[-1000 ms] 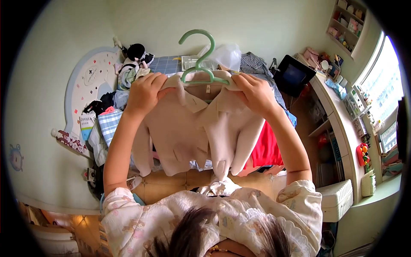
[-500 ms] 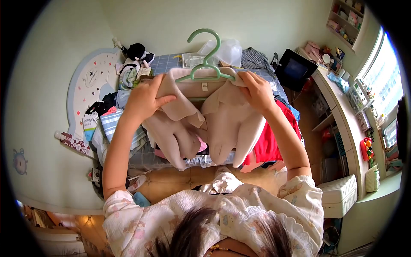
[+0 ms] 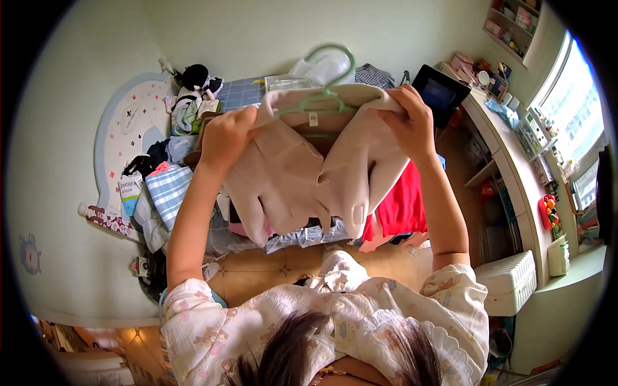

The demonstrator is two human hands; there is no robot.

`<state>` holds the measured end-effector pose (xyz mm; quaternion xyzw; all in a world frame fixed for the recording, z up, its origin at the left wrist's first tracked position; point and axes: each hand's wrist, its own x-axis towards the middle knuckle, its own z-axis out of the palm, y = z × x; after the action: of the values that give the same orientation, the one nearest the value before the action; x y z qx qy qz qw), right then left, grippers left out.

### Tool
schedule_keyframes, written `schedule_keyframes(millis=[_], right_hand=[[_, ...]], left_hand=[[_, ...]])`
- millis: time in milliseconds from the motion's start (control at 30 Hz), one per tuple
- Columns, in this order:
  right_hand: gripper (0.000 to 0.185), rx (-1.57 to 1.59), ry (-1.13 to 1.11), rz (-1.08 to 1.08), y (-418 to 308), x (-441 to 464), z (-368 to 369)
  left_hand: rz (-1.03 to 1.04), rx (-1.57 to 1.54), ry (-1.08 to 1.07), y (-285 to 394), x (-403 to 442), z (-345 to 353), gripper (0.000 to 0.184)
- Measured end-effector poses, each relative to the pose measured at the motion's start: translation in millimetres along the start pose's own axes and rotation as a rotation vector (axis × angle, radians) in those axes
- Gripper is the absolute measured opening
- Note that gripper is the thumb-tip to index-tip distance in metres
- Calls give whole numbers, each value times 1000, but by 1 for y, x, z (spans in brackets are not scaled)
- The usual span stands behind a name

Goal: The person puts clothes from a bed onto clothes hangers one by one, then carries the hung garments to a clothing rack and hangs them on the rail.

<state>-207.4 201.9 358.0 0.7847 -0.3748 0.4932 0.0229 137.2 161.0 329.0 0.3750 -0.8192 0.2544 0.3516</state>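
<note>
A pale beige coat [image 3: 293, 170] with a wide collar hangs spread between my hands, above the bed's front edge. Inside its neck sits a green hanger [image 3: 322, 100], its hook pointing up and slightly blurred. My left hand [image 3: 230, 134] is closed on the collar and shoulder at the left. On the opposite shoulder, my right hand [image 3: 410, 121] grips the cloth, thumb on the near side. A small label shows in the neck, below the hanger. The coat's sleeves and lower parts dangle toward me and cover part of the bed.
Piled clothes, including a blue striped cloth [image 3: 168, 196] and a red garment [image 3: 400, 204], lie on the bed [image 3: 239, 96]. A doll [image 3: 196, 78] rests near the headboard [image 3: 119, 138]. Rightward are a dark monitor [image 3: 440, 93], a long desk [image 3: 508, 174] and a white box [image 3: 505, 284].
Both hands have drawn apart, pulling the collar and shoulders wider. The coat's front has opened out flatter, and the hanger's hook has shifted right.
</note>
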Motion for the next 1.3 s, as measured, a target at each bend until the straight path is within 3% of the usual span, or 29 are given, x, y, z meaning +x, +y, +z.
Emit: schedule_keyframes(millis=[133, 200, 267, 333, 367, 467, 567, 767, 867, 933, 1000, 1100, 1200, 1300], right_hand=[[47, -324, -75, -226, -10, 10, -42], [53, -358, -80, -172, -6, 11, -59], [54, -170, -323, 253, -5, 4, -64], [45, -77, -443, 100, 9, 0, -65], [37, 3, -431, 107, 10, -8, -66], [25, -281, -414, 65, 35, -36, -68], [23, -339, -338, -6, 66, -54, -84], [19, -281, -236, 74, 96, -83, -143], [16, -242, -150, 27, 117, -106, -174], [18, -220, -108, 1, 130, -120, -193], [22, -211, -101, 33, 140, -129, -211], [25, -157, -160, 49, 148, -135, -238], [29, -51, -282, 149, 159, -134, -265], [28, -29, -341, 221, 171, -154, -275]], left_hand=[[-183, -101, 8, 10, 13, -3, 24], [-168, -133, 46, 16, 20, -1, 24], [-147, -158, 55, 23, 26, 3, 25], [-113, -169, 30, 30, 32, 10, 25], [-96, -173, 16, 34, 34, 13, 25], [43, -244, 51, 52, 43, 22, 26], [157, -222, 46, 70, 55, 31, 32], [159, -160, 139, 179, 98, 16, 40], [242, -201, 25, 231, 108, 14, 49], [134, -336, -74, 246, 109, 16, 65], [-178, -491, -108, 257, 96, 26, 48], [-106, -164, -197, 264, 83, 50, 30], [-177, -289, 4, 283, 81, 71, 32], [-236, -315, 30, 292, 81, 86, 34]])
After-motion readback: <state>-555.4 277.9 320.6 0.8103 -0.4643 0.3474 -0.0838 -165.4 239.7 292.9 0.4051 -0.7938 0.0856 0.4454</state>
